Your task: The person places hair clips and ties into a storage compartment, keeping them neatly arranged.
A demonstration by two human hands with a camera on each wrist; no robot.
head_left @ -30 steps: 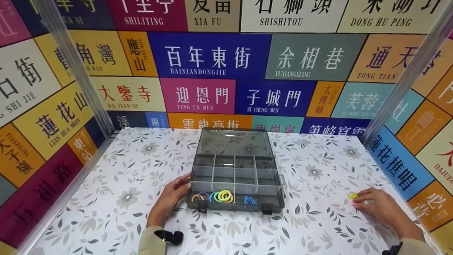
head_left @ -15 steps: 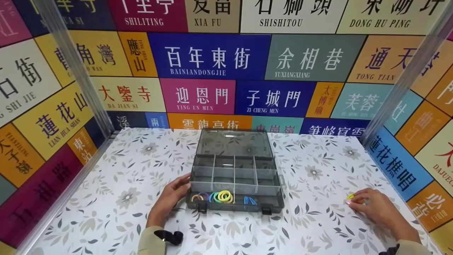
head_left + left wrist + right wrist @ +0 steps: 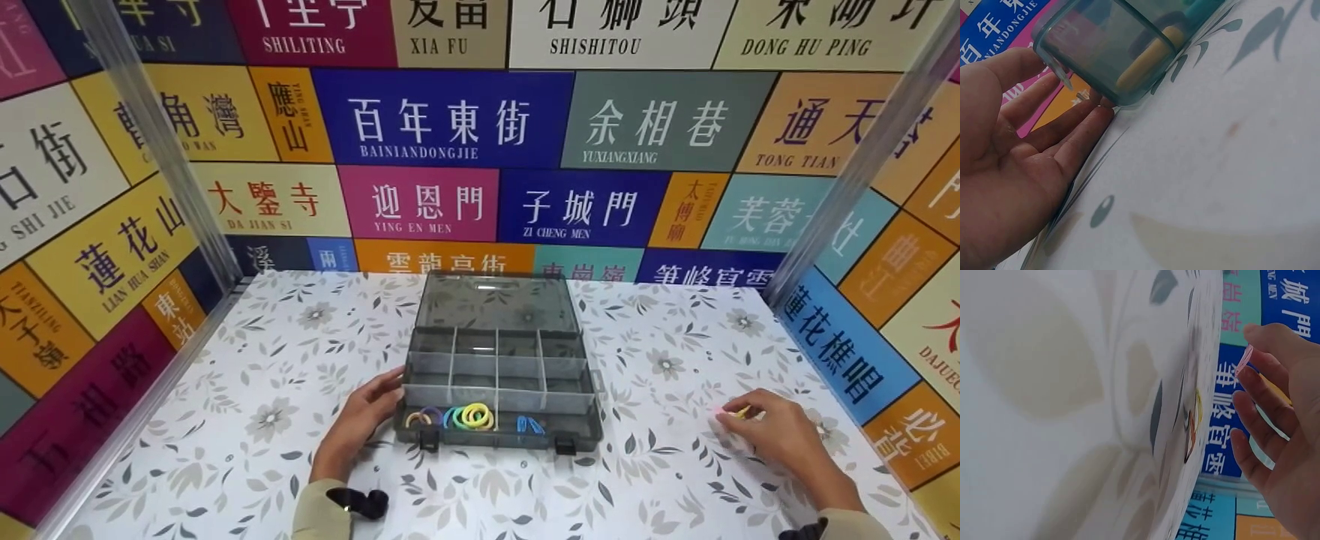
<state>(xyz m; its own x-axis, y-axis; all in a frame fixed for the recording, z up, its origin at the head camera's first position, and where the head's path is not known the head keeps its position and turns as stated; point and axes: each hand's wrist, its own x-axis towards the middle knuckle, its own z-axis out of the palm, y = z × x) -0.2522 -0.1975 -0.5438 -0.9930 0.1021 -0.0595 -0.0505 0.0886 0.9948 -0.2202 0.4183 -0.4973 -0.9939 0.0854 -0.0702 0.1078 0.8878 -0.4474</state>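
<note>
A smoky clear divided box stands with its lid raised. Its front row holds several coloured hair ties on the left and blue hair clips on the right. My left hand rests by the box's left side, its extended fingers touching the wall near the bottom. On the right, my right hand pinches a pink hair clip between thumb and index finger just above the table. A yellow clip and an orange one lie on the table beyond that hand; in the head view the fingers partly hide them.
A white leaf-patterned cloth covers the table. Sign-covered panels close off the back and both sides. The raised lid extends behind the box, and two black latches jut from its front.
My right hand has moved left and slightly up, with the pink hair clip at its fingertips. The yellow clip stays behind. My left hand and the box have not moved.
</note>
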